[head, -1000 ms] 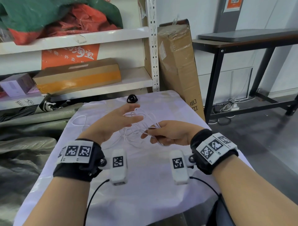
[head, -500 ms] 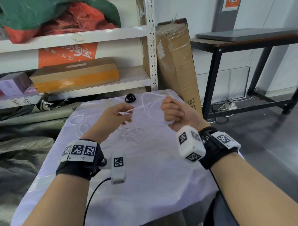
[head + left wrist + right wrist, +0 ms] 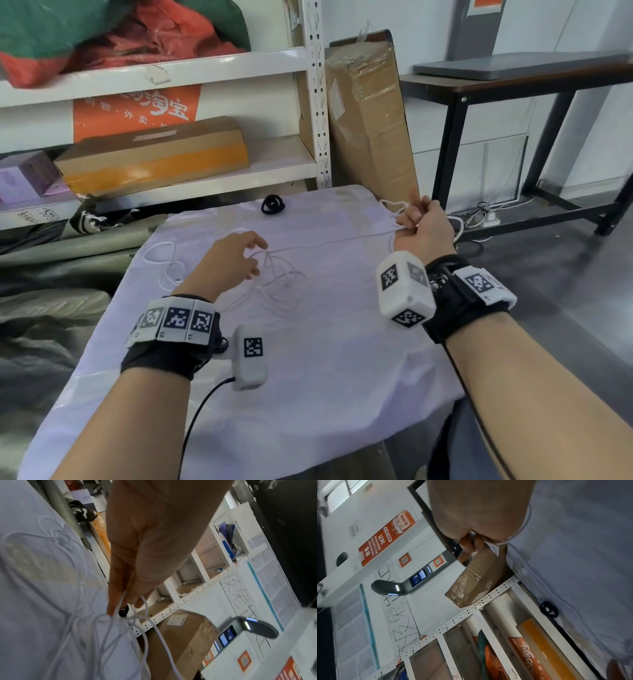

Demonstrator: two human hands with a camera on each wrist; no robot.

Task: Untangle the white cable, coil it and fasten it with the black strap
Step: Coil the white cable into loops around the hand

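Cable (image 3: 277,274), white, thin and smooth: lying in slack, overlapping loops on the wrinkled pale cloth of the table (image 3: 325,359), left of its middle. Trailing one more loose curl toward the left edge. Stretching as a single nearly straight strand across to the far right corner.

Left hand (image 3: 233,257): hanging just over the heap of loops, fingers curled and close together, pinching a few strands between thumb and fingertips, as the left wrist view is showing.

Right hand (image 3: 423,224): being held up at the far right corner, closed into a fist round a small bundle of cable loops, with white bends sticking out above the knuckles and beside the wrist.

Black strap (image 3: 273,205): lying rolled into a small soft ring at the far edge of the table, near its middle, apart from both hands and not touching the cable.

Behind the table, sitting on the white metal shelf (image 3: 212,181): a long flat cardboard box (image 3: 154,157) banded with orange tape, closed, and a small lilac carton (image 3: 25,176) beside it, contents not showing. Standing upright beside the shelf post: a tall cardboard carton (image 3: 368,116) wrapped in glossy clear tape, also sealed. Bulging on the upper shelf: crumpled red and green sacks (image 3: 113,31).
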